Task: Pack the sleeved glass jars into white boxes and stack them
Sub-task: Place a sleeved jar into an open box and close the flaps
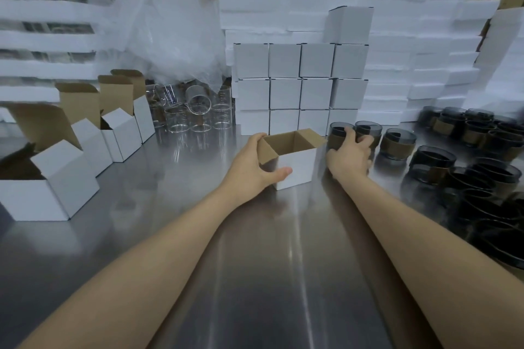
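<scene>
Steel table [255, 278], shiny, both bare forearms reaching across it toward 12 o'clock. Left hand [252, 167] grips the open white box [295, 161] at centre: fingers wrapped over its left wall at the top flap, thumb pressed on the front face low down. Box stands upright on the table, flaps up, brown inside, nothing visible in it. Right hand [350, 154] sits just at 3 o'clock of the box, curled around a dark sleeved jar [337, 137], fingers over the rim and brown sleeve; the jar looks to stand on the table, touching or nearly touching the box's right flap. Two more sleeved jars [397, 142] stand just right of that hand. A big cluster of dark jars [467, 178] fills the 3 to 4 o'clock side, some stacked, edges blurred. Directly behind the open box at 12 o'clock: a stack of closed white boxes [300, 79], four wide, about three rows high, one extra box on top at right. At 9 to 10 o'clock a row of empty boxes [113, 133] with lids standing up. Clear glass jars [195, 113] without sleeves at 11 o'clock, under a crumpled plastic bag [170, 22]. White foam trays [411, 51] piled along the back.
</scene>
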`<state>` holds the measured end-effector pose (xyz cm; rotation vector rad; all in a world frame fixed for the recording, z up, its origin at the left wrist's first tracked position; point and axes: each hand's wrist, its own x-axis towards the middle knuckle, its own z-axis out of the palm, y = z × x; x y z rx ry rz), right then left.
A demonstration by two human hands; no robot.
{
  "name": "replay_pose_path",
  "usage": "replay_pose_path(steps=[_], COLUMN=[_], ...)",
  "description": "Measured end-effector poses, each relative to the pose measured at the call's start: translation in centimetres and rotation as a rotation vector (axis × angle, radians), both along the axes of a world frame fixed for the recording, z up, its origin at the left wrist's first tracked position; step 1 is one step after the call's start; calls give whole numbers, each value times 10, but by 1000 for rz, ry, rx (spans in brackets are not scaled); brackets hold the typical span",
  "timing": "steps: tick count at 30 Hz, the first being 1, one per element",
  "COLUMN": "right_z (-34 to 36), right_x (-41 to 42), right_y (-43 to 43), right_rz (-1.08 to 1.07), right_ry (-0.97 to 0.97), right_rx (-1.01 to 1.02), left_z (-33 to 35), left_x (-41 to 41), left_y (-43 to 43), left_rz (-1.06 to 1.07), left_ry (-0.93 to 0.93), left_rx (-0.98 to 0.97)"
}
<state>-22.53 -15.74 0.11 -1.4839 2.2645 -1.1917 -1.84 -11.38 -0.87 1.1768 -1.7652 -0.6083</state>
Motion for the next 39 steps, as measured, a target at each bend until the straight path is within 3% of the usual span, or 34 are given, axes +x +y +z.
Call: replay_pose_path(steps=[6,9,11,14,21,26,31,37,39], right_z=[-3,-4,-6,-4,-4,-5,-1,-6,-7], right_x=[-2,-8,-12,-13,-3,0,-3,0,0], right_y=[5,13,20,26,32,30,29,30,30], right_rz=[66,142,78,54,338,431,391,507,492], right_ry=[-61,-331,-500,-638,-275,-379,-517,-194,-212], right_rx=[-123,-264,-352,-410,-245,-226,-241,-89,-129], left_z=[1,2,3,2,1,2,3,2,2], left_x=[6,8,8,10,9,9,8,8,8], left_y=[-10,-10,-9,-10,-12,-12,-11,-11,-11], left_rz=[133,145,178,261,296,267,282,261,243], left_ry=[166,226,253,264,261,230,215,221,217], left_rx=[73,76,32,-11,34,24,37,43,38])
